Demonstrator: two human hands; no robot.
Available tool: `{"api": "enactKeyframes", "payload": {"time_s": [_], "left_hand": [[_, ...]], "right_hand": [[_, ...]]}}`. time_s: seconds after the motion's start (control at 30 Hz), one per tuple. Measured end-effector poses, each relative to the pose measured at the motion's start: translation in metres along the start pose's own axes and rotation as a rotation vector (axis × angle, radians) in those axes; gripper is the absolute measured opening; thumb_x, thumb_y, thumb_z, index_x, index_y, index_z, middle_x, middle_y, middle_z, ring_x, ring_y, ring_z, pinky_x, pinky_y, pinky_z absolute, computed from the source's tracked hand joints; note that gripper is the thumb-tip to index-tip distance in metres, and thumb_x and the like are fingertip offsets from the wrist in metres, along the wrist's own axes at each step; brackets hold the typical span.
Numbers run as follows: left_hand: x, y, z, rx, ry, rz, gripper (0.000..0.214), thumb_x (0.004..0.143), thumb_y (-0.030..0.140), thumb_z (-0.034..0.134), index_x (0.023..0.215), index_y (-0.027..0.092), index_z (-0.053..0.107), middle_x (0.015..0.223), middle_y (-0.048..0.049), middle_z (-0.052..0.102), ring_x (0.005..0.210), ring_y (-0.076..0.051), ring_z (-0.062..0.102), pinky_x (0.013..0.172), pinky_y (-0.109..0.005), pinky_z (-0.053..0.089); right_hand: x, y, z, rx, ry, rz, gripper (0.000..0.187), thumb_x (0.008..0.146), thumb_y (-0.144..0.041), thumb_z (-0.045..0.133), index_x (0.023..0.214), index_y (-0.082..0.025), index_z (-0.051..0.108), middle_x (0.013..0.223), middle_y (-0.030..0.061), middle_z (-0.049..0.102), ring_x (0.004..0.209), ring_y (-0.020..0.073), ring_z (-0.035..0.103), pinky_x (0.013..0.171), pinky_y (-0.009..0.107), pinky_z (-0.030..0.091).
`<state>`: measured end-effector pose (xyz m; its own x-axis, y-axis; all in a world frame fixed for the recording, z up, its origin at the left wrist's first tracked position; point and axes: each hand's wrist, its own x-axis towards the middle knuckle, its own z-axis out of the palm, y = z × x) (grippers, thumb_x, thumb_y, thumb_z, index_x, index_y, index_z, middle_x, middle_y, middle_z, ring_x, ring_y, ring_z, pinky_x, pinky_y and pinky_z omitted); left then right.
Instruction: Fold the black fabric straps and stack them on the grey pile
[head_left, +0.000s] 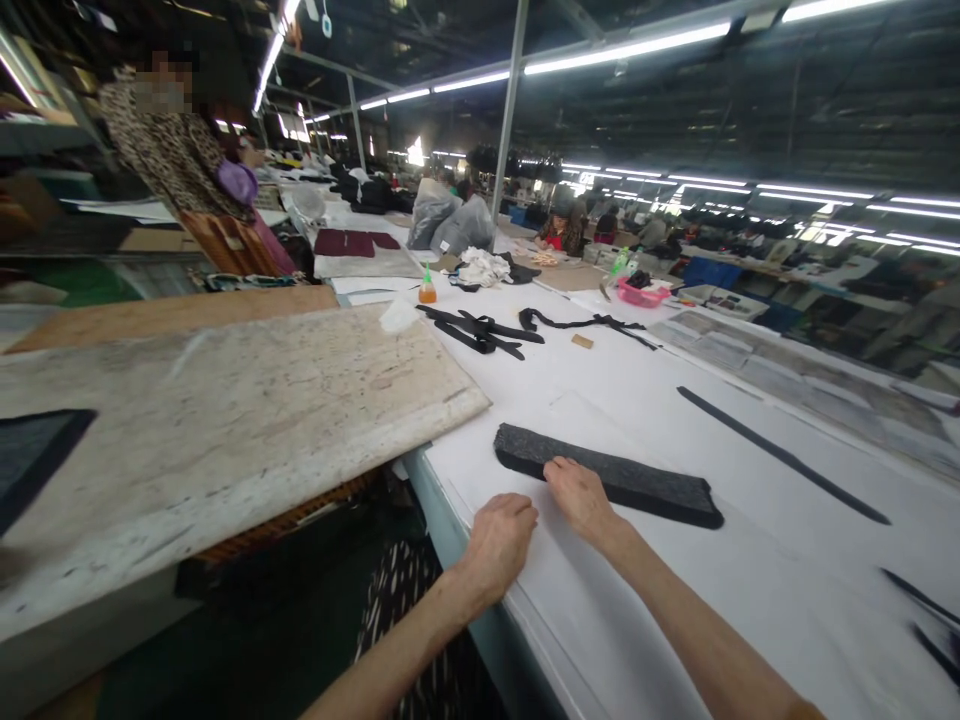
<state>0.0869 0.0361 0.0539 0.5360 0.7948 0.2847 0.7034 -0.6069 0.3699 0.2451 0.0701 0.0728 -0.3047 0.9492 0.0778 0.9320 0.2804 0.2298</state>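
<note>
A long folded piece of dark grey fabric with black edges point(637, 478) lies on the white-covered table in front of me. My right hand point(581, 497) is at its near edge, its fingers bent together on the black border toward the left end. My left hand point(501, 540) is at the table's front edge, just left of the right one and apart from the fabric. Its fingers are curled in, and whatever may be inside them is hidden. Beyond the folded piece lie several tangled black fabric strips point(480, 328). A single black strip point(780, 452) stretches out to the right.
At the left is a stained pale board point(247, 410) with a dark fabric piece point(37, 455) on it. Farther back are a small orange-filled bottle point(427, 290), white cloth scraps point(484, 268), grey plastic bags point(454, 222) and a pink basket point(643, 292). A person point(180, 150) stands back left.
</note>
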Motion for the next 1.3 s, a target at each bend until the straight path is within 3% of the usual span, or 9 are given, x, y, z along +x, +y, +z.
{"api": "enactKeyframes", "payload": {"time_s": [0.2,0.4,0.57,0.67,0.77,0.87,1.0,1.13,1.3], "left_hand": [[0.005,-0.01,0.016,0.163,0.125,0.014,0.03,0.078,-0.003,0.042,0.097,0.011,0.06,0.109,-0.0113,0.061,0.105,-0.023,0.053,0.096,-0.038,0.042],[0.002,-0.014,0.02,0.139,0.209,0.052,0.028,0.079,-0.002,0.042,0.093,0.011,0.061,0.103,-0.0111,0.063,0.098,-0.023,0.057,0.09,-0.039,0.048],[-0.003,-0.015,0.021,0.082,0.306,0.277,0.027,0.083,0.003,0.04,0.099,0.01,0.061,0.105,-0.0107,0.063,0.104,-0.023,0.055,0.09,-0.039,0.048],[-0.003,-0.015,0.02,0.081,0.334,0.324,0.029,0.085,0.004,0.037,0.102,0.011,0.06,0.111,-0.0107,0.062,0.109,-0.023,0.052,0.094,-0.04,0.045],[-0.001,-0.012,0.017,0.102,0.277,0.25,0.028,0.081,0.002,0.04,0.099,0.01,0.06,0.104,-0.0109,0.063,0.101,-0.023,0.055,0.092,-0.04,0.046],[0.0,-0.007,0.016,0.147,0.178,0.091,0.025,0.078,0.001,0.042,0.092,0.011,0.061,0.088,-0.0089,0.063,0.086,-0.023,0.056,0.084,-0.039,0.048],[-0.001,-0.004,0.017,0.191,0.107,-0.023,0.032,0.075,-0.002,0.039,0.096,0.011,0.06,0.094,-0.0113,0.061,0.091,-0.024,0.055,0.086,-0.041,0.046],[-0.001,-0.005,0.015,0.267,0.0,0.001,0.042,0.071,-0.003,0.038,0.107,0.007,0.057,0.107,-0.0158,0.061,0.102,-0.027,0.055,0.089,-0.041,0.046],[0.001,-0.007,0.009,0.364,-0.067,0.032,0.05,0.07,-0.005,0.037,0.116,0.006,0.054,0.125,-0.0169,0.054,0.118,-0.026,0.048,0.1,-0.038,0.039]], "right_hand": [[-0.005,-0.012,0.003,-0.006,-0.017,-0.037,0.024,0.084,-0.001,0.039,0.089,-0.013,0.06,0.091,0.0099,0.058,0.086,0.0222,0.054,0.072,0.034,0.041],[0.001,-0.009,-0.006,0.067,-0.058,0.003,0.023,0.084,-0.002,0.041,0.091,-0.013,0.06,0.093,0.01,0.059,0.089,0.022,0.055,0.073,0.032,0.04],[-0.002,-0.004,-0.026,0.18,-0.142,0.037,0.021,0.088,-0.011,0.041,0.083,-0.019,0.059,0.085,0.0026,0.062,0.077,0.0146,0.057,0.062,0.024,0.037],[-0.006,-0.007,-0.032,0.253,-0.171,0.044,0.024,0.091,-0.015,0.038,0.082,-0.021,0.059,0.086,0.0003,0.063,0.078,0.013,0.057,0.062,0.023,0.036],[-0.009,-0.013,-0.033,0.326,-0.17,0.07,0.025,0.091,-0.017,0.036,0.082,-0.021,0.059,0.086,0.0004,0.063,0.08,0.0128,0.057,0.065,0.023,0.036],[-0.009,-0.019,-0.03,0.406,-0.139,0.125,0.024,0.089,-0.016,0.038,0.08,-0.02,0.059,0.086,0.0015,0.063,0.081,0.0136,0.057,0.068,0.023,0.036],[-0.006,-0.022,-0.02,0.557,-0.041,0.279,0.02,0.083,-0.013,0.041,0.077,-0.02,0.059,0.082,0.0026,0.063,0.078,0.0148,0.057,0.07,0.025,0.038],[-0.008,0.003,-0.005,0.819,0.103,0.501,0.018,0.078,-0.019,0.042,0.07,-0.02,0.058,0.067,0.0016,0.061,0.07,0.0161,0.058,0.068,0.028,0.044],[-0.039,0.08,0.016,1.218,0.348,0.829,0.014,0.072,-0.029,0.045,0.068,-0.018,0.053,0.056,-0.0002,0.058,0.058,0.0149,0.061,0.057,0.027,0.053]]}}
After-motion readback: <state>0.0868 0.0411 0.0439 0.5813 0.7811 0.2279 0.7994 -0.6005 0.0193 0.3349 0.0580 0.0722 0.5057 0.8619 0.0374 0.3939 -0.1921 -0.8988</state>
